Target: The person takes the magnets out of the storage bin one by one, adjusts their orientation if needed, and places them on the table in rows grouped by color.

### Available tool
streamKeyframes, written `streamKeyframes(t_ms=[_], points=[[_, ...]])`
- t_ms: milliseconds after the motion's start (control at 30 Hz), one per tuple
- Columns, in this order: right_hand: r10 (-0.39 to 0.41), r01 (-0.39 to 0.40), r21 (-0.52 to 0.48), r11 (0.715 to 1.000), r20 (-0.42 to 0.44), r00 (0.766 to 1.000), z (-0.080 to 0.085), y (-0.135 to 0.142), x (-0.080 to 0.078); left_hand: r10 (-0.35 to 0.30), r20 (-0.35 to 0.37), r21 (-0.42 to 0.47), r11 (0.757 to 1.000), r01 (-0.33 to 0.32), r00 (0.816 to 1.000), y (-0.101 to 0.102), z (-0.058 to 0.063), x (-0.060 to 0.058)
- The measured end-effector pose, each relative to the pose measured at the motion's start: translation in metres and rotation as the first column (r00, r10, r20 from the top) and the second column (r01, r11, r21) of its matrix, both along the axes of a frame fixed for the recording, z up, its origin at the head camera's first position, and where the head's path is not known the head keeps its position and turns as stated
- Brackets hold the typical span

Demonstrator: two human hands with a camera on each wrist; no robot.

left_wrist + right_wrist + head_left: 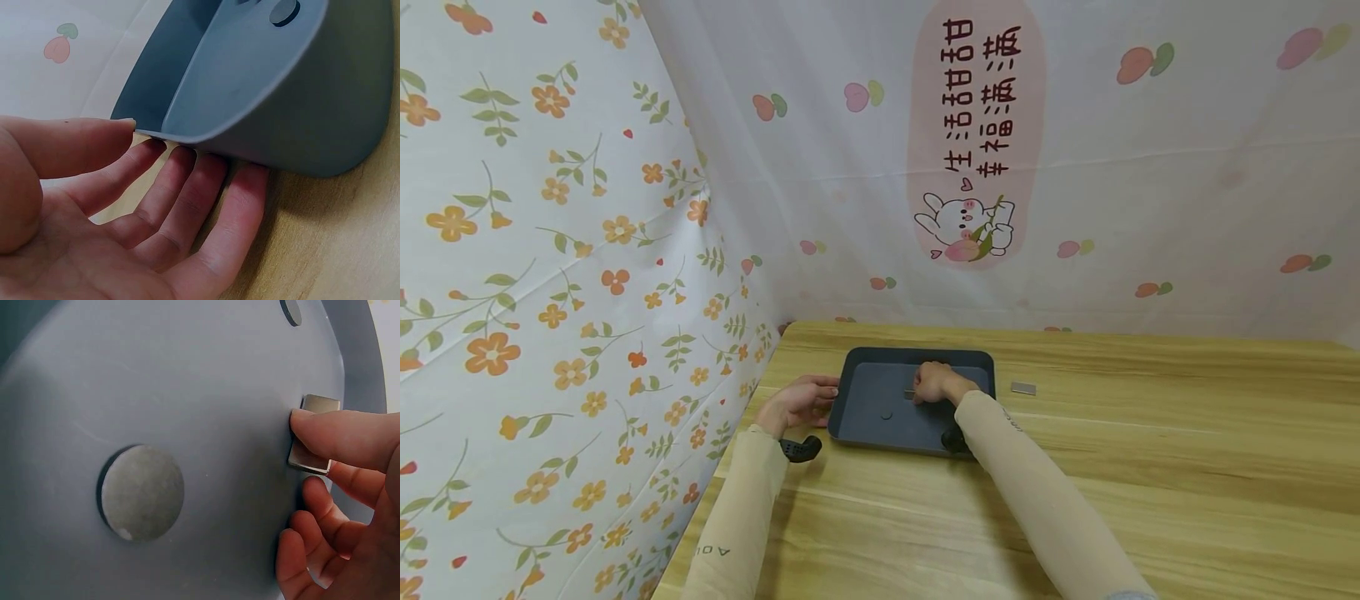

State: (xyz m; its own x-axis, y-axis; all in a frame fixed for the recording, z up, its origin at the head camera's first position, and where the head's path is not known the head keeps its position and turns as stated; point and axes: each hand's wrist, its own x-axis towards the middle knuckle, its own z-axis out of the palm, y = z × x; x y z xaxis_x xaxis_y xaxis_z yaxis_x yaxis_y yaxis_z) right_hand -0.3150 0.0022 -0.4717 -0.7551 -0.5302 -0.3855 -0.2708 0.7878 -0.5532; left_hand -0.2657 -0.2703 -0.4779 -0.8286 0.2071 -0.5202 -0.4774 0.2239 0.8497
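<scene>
A shallow dark blue-grey tray (880, 433) lies on the table. At its left end my left hand (801, 402) touches the outer wall with its fingertips. The thumb tip meets the rim (187, 139) in the left wrist view. Over the tray floor, my right hand (934, 383) pinches a silvery rectangular metal block (322, 404) between thumb and fingers. A flat round metal disc (142, 492) lies on the tray floor near that hand, and a second disc (291, 311) shows farther off. The right hand covers part of the block.
On the wooden table (1150, 467), a small grey rectangular plate (1023, 388) lies just right of the tray. Floral fabric (587, 317) hangs at the left. A printed white curtain (850, 200) stands behind the table.
</scene>
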Motion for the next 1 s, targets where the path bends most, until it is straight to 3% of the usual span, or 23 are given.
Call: streamKeyframes(t_ms=[267,1000], points=[[-0.004,0.005,-0.023,1.000,0.033,0.999,0.003,0.002,0.001,0.010,-0.005,-0.006,1.000,-0.010,1.000,0.001,-0.001,-0.001],[-0.038,0.038,-0.028,0.999,-0.026,0.999,0.007,0.011,0.007,0.025,0.002,-0.006,1.000,-0.025,1.000,0.004,0.001,0.003]])
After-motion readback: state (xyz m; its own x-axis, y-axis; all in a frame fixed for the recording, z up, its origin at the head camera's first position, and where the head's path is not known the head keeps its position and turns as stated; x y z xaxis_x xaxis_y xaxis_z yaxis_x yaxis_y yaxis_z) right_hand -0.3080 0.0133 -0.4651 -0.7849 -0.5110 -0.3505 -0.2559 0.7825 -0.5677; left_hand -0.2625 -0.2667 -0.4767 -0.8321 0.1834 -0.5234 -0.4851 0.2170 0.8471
